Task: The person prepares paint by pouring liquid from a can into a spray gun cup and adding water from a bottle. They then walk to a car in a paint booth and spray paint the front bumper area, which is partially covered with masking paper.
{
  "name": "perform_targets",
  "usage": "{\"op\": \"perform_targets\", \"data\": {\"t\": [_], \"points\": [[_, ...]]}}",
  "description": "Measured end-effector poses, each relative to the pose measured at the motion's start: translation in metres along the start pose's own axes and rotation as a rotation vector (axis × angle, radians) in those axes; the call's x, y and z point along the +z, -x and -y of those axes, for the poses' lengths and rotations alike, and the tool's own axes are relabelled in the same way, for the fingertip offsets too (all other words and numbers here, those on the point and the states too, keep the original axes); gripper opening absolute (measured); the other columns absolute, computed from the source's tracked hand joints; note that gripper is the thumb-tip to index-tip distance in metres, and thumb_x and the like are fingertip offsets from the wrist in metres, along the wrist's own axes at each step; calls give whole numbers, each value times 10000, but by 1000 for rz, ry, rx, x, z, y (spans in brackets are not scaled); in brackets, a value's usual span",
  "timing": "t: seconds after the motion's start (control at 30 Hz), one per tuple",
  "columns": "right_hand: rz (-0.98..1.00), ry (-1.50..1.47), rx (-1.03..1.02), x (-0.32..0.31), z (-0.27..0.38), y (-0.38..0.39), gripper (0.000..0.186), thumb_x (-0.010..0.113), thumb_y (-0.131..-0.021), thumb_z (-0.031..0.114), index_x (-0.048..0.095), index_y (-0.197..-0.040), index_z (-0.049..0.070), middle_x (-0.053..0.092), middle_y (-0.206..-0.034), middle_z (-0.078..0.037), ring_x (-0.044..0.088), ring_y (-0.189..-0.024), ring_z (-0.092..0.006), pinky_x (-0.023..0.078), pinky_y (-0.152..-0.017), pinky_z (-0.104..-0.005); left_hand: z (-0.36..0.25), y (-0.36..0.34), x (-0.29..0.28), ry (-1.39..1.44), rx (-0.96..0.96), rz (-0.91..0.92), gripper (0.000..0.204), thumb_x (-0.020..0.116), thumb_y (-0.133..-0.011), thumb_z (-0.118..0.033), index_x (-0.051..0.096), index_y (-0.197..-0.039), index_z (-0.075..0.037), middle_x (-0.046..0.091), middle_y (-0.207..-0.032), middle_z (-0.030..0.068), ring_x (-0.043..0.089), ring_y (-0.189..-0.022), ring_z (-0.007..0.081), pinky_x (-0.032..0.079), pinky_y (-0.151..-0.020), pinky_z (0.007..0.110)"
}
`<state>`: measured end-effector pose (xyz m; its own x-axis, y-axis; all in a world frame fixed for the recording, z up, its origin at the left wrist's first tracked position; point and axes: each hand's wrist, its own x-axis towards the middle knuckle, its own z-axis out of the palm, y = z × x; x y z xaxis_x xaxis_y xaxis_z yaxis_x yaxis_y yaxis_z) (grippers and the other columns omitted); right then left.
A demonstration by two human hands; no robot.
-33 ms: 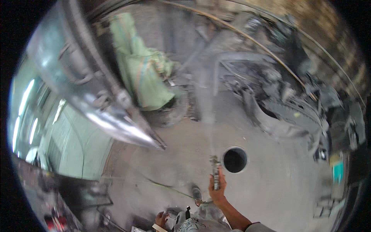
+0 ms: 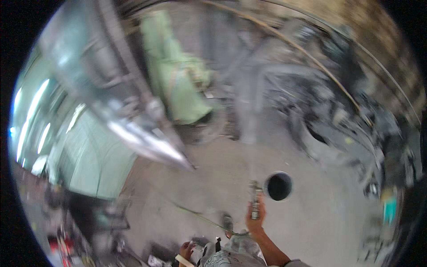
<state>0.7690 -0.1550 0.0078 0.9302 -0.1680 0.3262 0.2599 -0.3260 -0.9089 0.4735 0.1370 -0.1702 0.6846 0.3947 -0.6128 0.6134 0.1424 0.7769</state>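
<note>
My right hand is closed around a metal spray gun, held out over the floor in front of me. Against the gun's right side sits a round cup with a pale rim and a dark inside. A faint whitish streak of mist stretches ahead from the nozzle. Low beside my body, my left hand has curled fingers. A pale flat strip lies close to it; whether the hand grips it is unclear.
A glossy, blurred car body panel juts in from the upper left. Behind it stands a green woven sack. Grey car parts are heaped at the far right. A thin green hose crosses the floor near my foot.
My view has swung slightly, so the surroundings sit a little farther right. The spray gun and right hand also appear shifted right. The mist streak looks fainter.
</note>
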Motion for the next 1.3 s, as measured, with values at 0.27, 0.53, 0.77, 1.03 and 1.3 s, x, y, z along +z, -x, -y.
{"op": "perform_targets", "data": {"t": [0.27,0.53,0.77,1.03,1.3], "points": [[223,-54,-149,-17,-59,-14,527,648,-897,137,446,-1345,-51,616,-1159,-208,608,-1002,-295,485,-855,-387,-19,-11,9,-257,-84,49,609,604,-838,-571,602,-1211,-90,619,-1213,150,575,-1121,317,436,-972,394],[579,-218,-381,95,37,-23,525,641,-902,147,442,-1347,-49,604,-1178,-209,604,-1017,-299,483,-869,-390,27,79,-9,-34,-263,-327,700,529,-814,-684,641,-1189,-104,634,-1217,109,570,-1157,286,411,-1002,391],[638,-226,-456,160,94,39,524,634,-907,156,438,-1349,-47,594,-1195,-210,601,-1030,-304,481,-880,-392,98,181,-71,340,-283,-792,627,676,-816,-525,623,-1171,-11,666,-1120,185,639,-1046,269,503,-874,360],[516,-165,-491,171,137,143,522,626,-913,166,434,-1350,-45,582,-1214,-211,598,-1044,-308,479,-894,-395,34,279,-248,379,128,-1578,405,757,-793,-212,542,-1072,-11,633,-802,75,617,-724,157,510,-684,329],[368,-65,-498,145,145,192,521,618,-918,176,430,-1352,-44,570,-1233,-212,594,-1059,-313,477,-907,-398,-62,337,-411,114,738,-1928,548,711,-811,-93,457,-1284,15,577,-1185,181,567,-1130,267,439,-978,365]]}}
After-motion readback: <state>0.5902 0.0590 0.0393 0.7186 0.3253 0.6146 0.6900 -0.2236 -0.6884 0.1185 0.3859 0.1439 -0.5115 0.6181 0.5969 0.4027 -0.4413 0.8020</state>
